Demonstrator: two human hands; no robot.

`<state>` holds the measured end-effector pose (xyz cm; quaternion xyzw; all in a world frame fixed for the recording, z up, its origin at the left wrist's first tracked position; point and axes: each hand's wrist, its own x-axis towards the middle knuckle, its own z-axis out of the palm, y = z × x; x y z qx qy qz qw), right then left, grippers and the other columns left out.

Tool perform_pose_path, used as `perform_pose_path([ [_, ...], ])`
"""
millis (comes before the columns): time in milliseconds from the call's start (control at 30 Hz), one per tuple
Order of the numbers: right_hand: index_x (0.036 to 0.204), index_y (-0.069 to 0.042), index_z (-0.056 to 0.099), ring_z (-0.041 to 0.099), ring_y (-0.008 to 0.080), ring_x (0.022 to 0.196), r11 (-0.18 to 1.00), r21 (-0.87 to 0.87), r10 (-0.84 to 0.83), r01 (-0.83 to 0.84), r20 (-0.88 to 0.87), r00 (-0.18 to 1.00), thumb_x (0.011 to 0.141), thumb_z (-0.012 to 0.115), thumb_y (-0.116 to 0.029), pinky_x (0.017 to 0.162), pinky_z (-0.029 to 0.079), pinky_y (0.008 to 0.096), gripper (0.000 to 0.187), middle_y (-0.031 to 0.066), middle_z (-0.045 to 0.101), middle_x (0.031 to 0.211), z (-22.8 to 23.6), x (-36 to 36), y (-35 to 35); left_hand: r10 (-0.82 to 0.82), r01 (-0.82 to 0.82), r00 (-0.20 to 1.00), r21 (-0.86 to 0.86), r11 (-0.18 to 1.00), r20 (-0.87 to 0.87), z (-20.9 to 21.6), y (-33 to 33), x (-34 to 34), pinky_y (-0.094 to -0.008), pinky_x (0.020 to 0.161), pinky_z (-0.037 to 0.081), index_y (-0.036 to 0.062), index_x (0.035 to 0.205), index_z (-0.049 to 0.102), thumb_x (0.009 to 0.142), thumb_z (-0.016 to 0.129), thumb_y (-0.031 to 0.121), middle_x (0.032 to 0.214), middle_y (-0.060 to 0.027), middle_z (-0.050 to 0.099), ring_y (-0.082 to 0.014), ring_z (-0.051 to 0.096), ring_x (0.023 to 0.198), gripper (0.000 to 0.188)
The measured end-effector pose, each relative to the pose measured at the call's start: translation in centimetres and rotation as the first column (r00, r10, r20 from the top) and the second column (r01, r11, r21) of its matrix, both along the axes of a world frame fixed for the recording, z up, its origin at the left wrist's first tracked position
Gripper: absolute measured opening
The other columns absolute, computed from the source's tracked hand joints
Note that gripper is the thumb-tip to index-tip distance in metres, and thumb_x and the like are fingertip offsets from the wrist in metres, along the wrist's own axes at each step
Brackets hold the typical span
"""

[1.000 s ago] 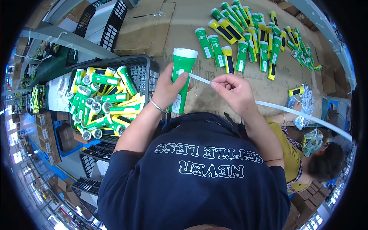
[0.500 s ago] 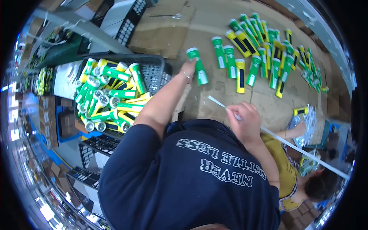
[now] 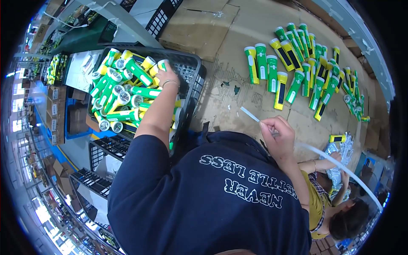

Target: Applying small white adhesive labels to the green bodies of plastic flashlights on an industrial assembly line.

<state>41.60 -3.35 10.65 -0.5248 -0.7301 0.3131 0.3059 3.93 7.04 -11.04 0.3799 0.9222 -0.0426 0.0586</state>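
My left hand (image 3: 166, 75) reaches into a dark plastic crate (image 3: 196, 76) on the left. Its fingers close round a green flashlight (image 3: 162, 65) with a white head, at the top of the pile; the body is largely hidden by the hand. Green-and-yellow flashlights (image 3: 138, 72) fill the crate, lying in all directions. Above the cardboard-covered table my right hand (image 3: 278, 135) pinches a narrow white strip (image 3: 250, 114), its free end pointing up and left. In the row on the table, a green-and-yellow flashlight (image 3: 251, 64) lies leftmost.
Many flashlights (image 3: 316, 80) lie grouped at the right of the cardboard (image 3: 225, 97). A co-worker's hand (image 3: 335, 158) is by silvery bags (image 3: 333, 170) at the lower right. A long pale band (image 3: 340, 163) curves past my right arm. A metal post (image 3: 127, 23) stands behind the crate.
My left hand has let go of a flashlight at the left end of the table row and moved left into the crate. My right hand still holds the strip. The view has shifted slightly.
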Motion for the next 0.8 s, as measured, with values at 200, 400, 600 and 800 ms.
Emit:
perform_pose_path([
  [200, 0.075, -0.006, 0.061, 0.053, 0.0197, 0.059, 0.998, 0.051, 0.022, -0.021, -0.016, 1.0, 0.072, 0.066, -0.005, 0.058, 0.043, 0.0292, 0.006, 0.0054, 0.054, 0.068, -0.2, -0.4, 0.3, -0.096, 0.098, 0.995, -0.183, 0.978, 0.022, 3.3, 0.4, -0.6, -0.0416, 0.088, 0.042, 0.0081, 0.105, 0.061, 0.074, 0.062, 0.025, 0.11, -0.014, 0.058, -0.0292, 0.053, 0.103, 0.035],
  [400, 0.082, -0.005, 0.063, 0.052, 0.0108, 0.066, 0.998, 0.023, -0.056, 0.062, -0.196, 0.979, 0.076, 0.065, -0.007, 0.06, 0.044, 0.0239, 0.006, 0.0053, 0.053, 0.088, 0.8, 0.2, 1.3, -0.326, -0.032, 0.778, 0.552, 0.833, 0.537, 1.8, -3.2, -4.5, -0.0324, 0.082, 0.046, -0.001, 0.109, 0.056, 0.071, 0.068, 0.016, 0.103, -0.0171, 0.062, -0.0277, 0.06, 0.094, 0.044],
  [600, 0.083, -0.002, 0.061, 0.048, 0.009, 0.067, 1.0, -0.023, -0.003, -0.004, -0.281, 0.96, 0.078, 0.064, -0.005, 0.063, 0.041, 0.0214, 0.006, 0.0034, 0.052, 0.085, 0.4, -0.3, 2.7, -0.528, -0.255, 0.046, 0.521, 0.815, 0.848, 12.6, -4.6, 6.8, -0.0284, 0.081, 0.045, 0.002, 0.123, 0.042, 0.084, 0.05, 0.012, 0.105, -0.0095, 0.057, -0.0164, 0.056, 0.093, 0.041],
  [800, 0.088, -0.001, 0.058, 0.046, 0.0036, 0.07, 0.95, -0.297, -0.094, -0.099, -0.574, 0.813, 0.084, 0.061, -0.009, 0.062, 0.037, 0.0185, 0.009, -0.0009, 0.053, 0.08, 0.4, -1.1, 3.0, -0.6, 0.071, -0.236, 0.63, 0.773, 0.764, 18.7, -6.2, 16.6, -0.0312, 0.078, 0.049, 0.0017, 0.134, 0.024, 0.087, 0.045, 0.005, 0.112, -0.011, 0.05, -0.0193, 0.056, 0.098, 0.052],
])
